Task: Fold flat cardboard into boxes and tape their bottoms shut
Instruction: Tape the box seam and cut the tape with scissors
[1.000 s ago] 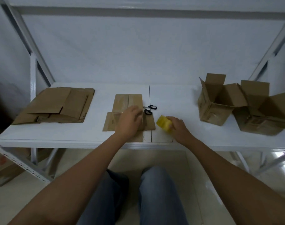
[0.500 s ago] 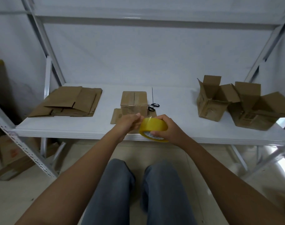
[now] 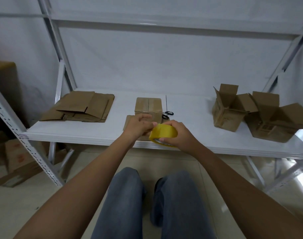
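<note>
The right hand has its fingers curled round the yellow tape roll; the left hand pinches at the roll's edge. Just beyond the fingers, on the desk, stands the folded box, scissors beside it.

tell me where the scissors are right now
The scissors lie on the white shelf near the middle of the head view, just right of the folded box and beyond the tape roll.
</note>
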The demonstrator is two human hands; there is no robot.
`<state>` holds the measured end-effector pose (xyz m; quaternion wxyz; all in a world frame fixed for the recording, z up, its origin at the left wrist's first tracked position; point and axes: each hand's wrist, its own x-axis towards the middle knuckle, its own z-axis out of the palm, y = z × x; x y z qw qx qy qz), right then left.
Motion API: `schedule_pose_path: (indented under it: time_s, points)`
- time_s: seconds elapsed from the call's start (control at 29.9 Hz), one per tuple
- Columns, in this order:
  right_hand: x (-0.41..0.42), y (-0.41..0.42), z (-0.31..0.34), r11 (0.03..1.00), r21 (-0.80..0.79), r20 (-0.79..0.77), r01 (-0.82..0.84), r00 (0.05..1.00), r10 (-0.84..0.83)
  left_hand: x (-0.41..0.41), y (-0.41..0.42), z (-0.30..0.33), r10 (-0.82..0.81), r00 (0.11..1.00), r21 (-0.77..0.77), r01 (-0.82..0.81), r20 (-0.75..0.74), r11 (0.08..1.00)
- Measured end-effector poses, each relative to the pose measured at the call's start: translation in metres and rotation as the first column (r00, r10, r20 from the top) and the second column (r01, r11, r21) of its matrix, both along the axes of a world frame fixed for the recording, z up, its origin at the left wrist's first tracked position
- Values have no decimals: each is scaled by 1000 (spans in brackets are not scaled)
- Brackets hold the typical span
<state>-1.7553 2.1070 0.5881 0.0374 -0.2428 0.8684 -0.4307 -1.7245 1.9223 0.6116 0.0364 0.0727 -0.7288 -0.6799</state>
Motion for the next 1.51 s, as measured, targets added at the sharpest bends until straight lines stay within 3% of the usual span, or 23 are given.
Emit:
schedule_pose_path:
  time_s: [0.1, 0.3, 0.47, 1.0, 1.2, 1.34, 1.51]
  points:
    - [3, -4, 3, 1000, -4, -16, -6, 1000, 6, 0, -2, 4, -23, 999, -122, 26, 26, 992]
    - [8, -9, 5, 999, 6, -95, -35, 995, 35, 1, -11, 5, 14, 997, -78, -8, 73, 997]
    - [7, -15, 6, 997, 13, -126, -81, 989, 82, 1, -18, 5, 45, 994, -145, -31, 96, 989]
    - [-29, -29, 24, 950, 272, -262, -151, 939, 224, -13, -55, 1, 176, 970, 31, -184, 168, 982]
    - [-46, -26, 39, 859, 478, -272, -183, 899, 343, -24, -64, 8, 249, 959, 43, -257, 136, 965]
    - [-75, -1, 53, 815, 574, -271, -77, 921, 278, -34, -89, 12, 377, 918, 50, -386, 124, 921]
    - [-106, 11, 57, 733, 680, -262, -35, 921, 287, -56, -86, -6, 408, 896, 84, -427, 177, 900]
